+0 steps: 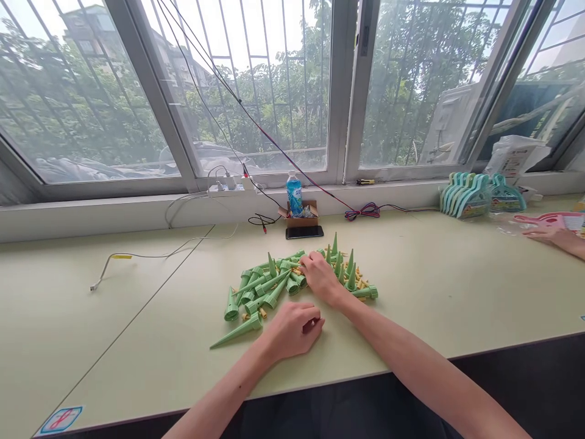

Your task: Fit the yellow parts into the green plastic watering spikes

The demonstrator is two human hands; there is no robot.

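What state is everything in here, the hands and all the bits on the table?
Left hand: fingers curled; any grip unclear
Right hand: fingers down among the cones; grip hidden
Green cones: heaped, most lying, several upright
Yellow pieces: loose among the cones
Bottle: upright
Box: open
Phone: flat, dark
White cable: near end loose
Red-and-black cable: partly coiled
Hangers: bunched together

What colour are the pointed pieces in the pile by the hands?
Light green; the pointed pieces show best in the head view.
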